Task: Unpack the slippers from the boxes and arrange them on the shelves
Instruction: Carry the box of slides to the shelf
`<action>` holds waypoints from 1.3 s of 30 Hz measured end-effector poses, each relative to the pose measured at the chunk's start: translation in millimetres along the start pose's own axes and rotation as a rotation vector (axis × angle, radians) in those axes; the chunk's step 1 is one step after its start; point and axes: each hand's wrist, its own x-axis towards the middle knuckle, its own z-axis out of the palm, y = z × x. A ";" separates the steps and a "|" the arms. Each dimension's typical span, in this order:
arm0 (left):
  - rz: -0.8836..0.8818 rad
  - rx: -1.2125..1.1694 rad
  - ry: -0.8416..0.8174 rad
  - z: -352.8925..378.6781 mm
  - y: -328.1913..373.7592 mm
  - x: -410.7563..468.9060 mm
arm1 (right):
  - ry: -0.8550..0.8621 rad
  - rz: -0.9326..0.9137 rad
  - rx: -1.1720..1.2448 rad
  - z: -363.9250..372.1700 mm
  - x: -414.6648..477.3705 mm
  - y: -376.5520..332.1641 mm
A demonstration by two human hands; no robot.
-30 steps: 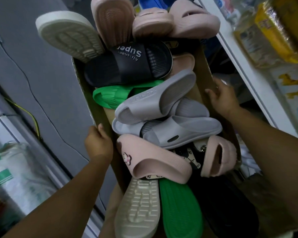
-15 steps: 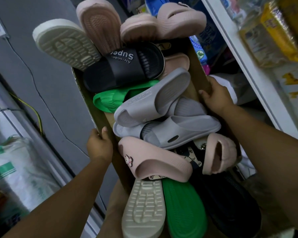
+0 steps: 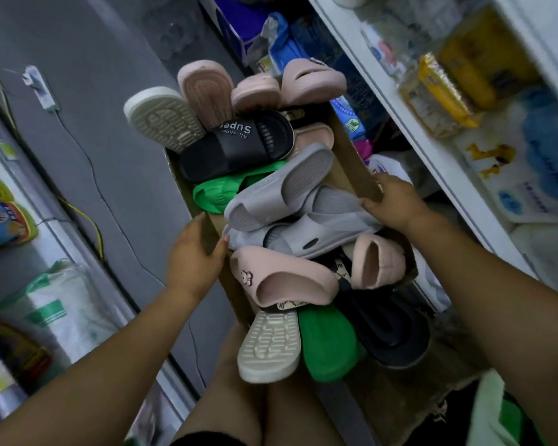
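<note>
both arms reach fwd, hands well apart, each clamped on a side wall of the cardboard box (image 3: 348, 156): left hand (image 3: 192, 252) w/ thumb inside the left wall & fingers outside, right hand (image 3: 397, 204) curled over the right wall's rim. box is above the person's knees, near the white shelf (image 3: 409, 124) on the right. it's heaped w/ slippers: black "super" slide (image 3: 239, 146) at the far end, grey slippers (image 3: 284, 185) mid, pink slipper (image 3: 284, 278) nearest.

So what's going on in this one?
A person holds a cardboard box heaped with slippers: the left hand grips its left wall, the right hand its right rim. The black slipper, the grey slipper and the rest lie piled inside; neither hand holds one. White shelves stand to the right.
</note>
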 end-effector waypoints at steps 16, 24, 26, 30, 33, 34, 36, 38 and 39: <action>0.675 0.191 -0.024 -98.5 144.9 -137.6 | 0.370 0.002 0.174 -74.9 -303.9 -44.1; 0.999 0.294 -0.264 -103.0 147.6 -187.2 | 0.440 0.318 0.296 5.4 -440.5 -50.6; 1.073 0.359 -0.315 -99.0 148.5 -199.4 | 0.468 0.407 0.339 24.1 -463.8 -49.0; 1.235 0.460 -0.432 -77.8 158.3 -226.1 | 0.537 0.540 0.391 43.9 -502.6 -37.3; 1.328 0.491 -0.506 -56.3 172.0 -252.3 | 0.615 0.609 0.444 48.2 -530.7 -25.1; 1.358 0.505 -0.520 -48.1 177.6 -261.9 | 0.637 0.631 0.453 48.9 -540.2 -19.7; 1.414 0.526 -0.546 -30.3 189.6 -283.5 | 0.677 0.673 0.475 52.9 -560.6 -6.2; 1.458 0.531 -0.581 -11.5 200.8 -308.5 | 0.712 0.720 0.522 59.9 -585.5 8.7; 1.483 0.535 -0.591 -1.4 206.1 -322.4 | 0.732 0.746 0.552 63.5 -599.9 17.2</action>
